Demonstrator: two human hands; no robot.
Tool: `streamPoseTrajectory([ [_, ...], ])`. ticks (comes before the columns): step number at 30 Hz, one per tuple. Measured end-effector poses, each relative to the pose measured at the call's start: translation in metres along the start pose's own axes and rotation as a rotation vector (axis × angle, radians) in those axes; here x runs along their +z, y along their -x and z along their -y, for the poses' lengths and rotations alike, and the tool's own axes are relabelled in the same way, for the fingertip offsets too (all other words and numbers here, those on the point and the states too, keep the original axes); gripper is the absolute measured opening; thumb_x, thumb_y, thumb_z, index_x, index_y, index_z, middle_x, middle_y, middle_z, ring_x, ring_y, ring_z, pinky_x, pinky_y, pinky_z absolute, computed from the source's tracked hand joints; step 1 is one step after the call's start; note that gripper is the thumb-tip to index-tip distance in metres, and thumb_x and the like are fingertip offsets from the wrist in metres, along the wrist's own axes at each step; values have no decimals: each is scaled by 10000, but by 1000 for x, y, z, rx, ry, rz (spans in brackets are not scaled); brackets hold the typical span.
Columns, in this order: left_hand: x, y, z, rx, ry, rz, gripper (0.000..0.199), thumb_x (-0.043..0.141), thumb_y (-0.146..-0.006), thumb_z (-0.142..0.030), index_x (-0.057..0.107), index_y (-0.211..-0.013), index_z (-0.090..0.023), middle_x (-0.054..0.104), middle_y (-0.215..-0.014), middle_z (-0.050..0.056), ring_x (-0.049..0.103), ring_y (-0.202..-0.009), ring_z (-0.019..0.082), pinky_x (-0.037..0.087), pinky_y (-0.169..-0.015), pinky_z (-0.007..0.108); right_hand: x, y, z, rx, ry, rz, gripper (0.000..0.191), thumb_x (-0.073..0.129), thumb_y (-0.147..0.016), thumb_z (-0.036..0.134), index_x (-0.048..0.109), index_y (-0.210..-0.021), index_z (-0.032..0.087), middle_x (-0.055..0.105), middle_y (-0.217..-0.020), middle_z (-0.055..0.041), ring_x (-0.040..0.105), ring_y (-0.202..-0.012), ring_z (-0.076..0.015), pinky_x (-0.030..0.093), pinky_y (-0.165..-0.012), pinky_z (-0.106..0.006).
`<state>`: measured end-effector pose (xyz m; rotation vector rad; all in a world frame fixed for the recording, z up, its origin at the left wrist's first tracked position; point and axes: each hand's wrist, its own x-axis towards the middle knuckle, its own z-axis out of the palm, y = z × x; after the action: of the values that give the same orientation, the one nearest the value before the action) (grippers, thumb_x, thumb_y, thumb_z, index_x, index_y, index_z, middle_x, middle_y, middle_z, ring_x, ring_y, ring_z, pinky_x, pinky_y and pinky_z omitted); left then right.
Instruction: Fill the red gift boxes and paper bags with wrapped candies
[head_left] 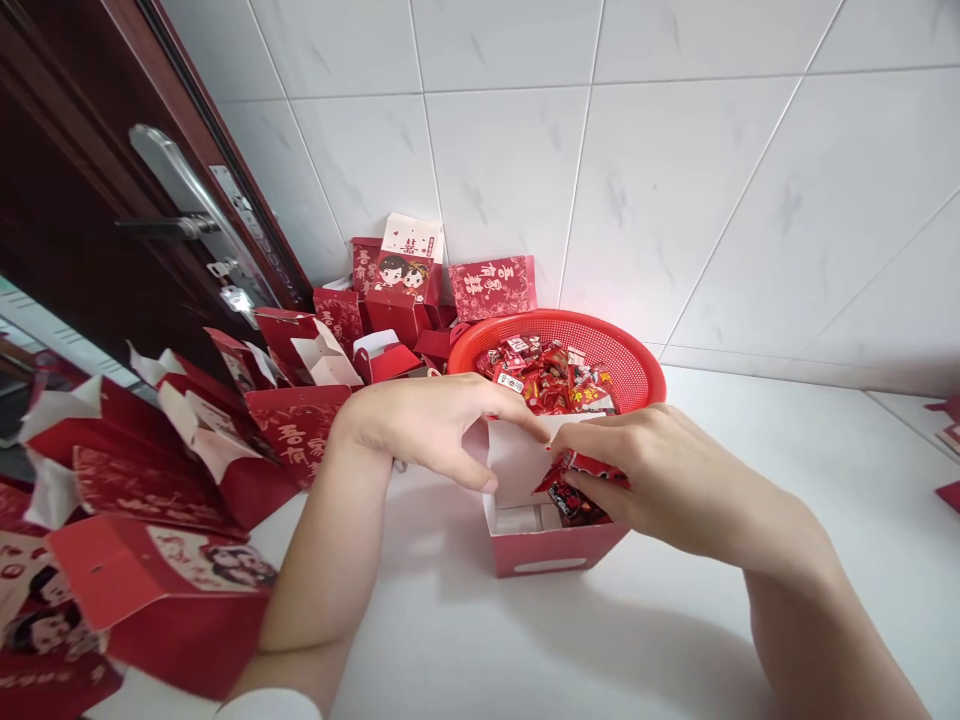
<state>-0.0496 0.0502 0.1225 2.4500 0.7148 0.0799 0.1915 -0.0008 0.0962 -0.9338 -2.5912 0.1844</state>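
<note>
A red paper gift box (pixel 551 552) with a white inside stands open on the white table in front of me. My right hand (pixel 637 470) is over its right side, fingers closed on several small red and dark candy packets (pixel 574 497) at the box's mouth. My left hand (pixel 442 425) arches over the left rear of the box, thumb and forefinger apart beside the raised white flap (pixel 517 470). Its thumb tip lies at the left rim; its other fingers are partly hidden. Directly behind the box, a red plastic basket (pixel 637 365) holds many wrapped candies (pixel 551 375).
Many red printed boxes (pixel 172 620) crowd the left side and back left of the table (pixel 450 640). A tiled wall (pixel 510 200) rises behind the basket. At the far left is a dark door with a metal handle (pixel 176 225) and keys. Red items (pixel 949 430) show at the right edge.
</note>
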Motion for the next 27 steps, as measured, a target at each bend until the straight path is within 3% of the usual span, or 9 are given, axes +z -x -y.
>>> streamPoseTrajectory([
  [7,-1,0,0,18,-9,-4,543,742,-720,-214,693,-1261,-223,732,-1193,42,673,-1038,219,498,-872,246,7,-7,5,35,-25,130,242,579,-910,93,515,-705,203,474,-539,66,301,-458,-79,178,-485,-279],
  [12,-1,0,0,-10,4,-6,496,732,-722,-219,703,-1217,-211,738,-1105,26,676,-935,189,490,-808,228,8,-10,4,111,-79,127,187,620,-947,205,557,-771,202,560,-622,46,378,-483,-80,206,-495,-269],
  [15,-1,0,1,-21,18,11,516,736,-732,-234,691,-1246,-216,734,-1135,32,680,-887,174,495,-769,224,8,-10,3,112,-98,116,250,640,-953,272,532,-739,203,539,-600,53,356,-474,-77,210,-494,-269],
  [18,-1,0,3,-15,10,0,517,756,-733,-240,692,-1245,-215,729,-1178,41,679,-967,191,499,-823,231,8,-11,3,105,-144,33,285,636,-952,293,498,-719,206,460,-545,71,298,-454,-73,208,-475,-263],
  [23,0,-1,6,16,52,-11,469,780,-739,-281,710,-1201,-235,740,-1143,25,662,-1059,216,494,-911,263,6,-11,9,133,-384,-315,218,549,-986,320,531,-800,208,507,-603,35,406,-509,-98,304,-488,-251],
  [27,1,-3,8,43,121,-16,438,781,-750,-281,723,-1179,-219,748,-1101,29,659,-1049,218,494,-925,280,4,-9,14,108,-594,-341,138,446,-971,205,577,-929,207,580,-660,5,519,-568,-143,393,-513,-275],
])
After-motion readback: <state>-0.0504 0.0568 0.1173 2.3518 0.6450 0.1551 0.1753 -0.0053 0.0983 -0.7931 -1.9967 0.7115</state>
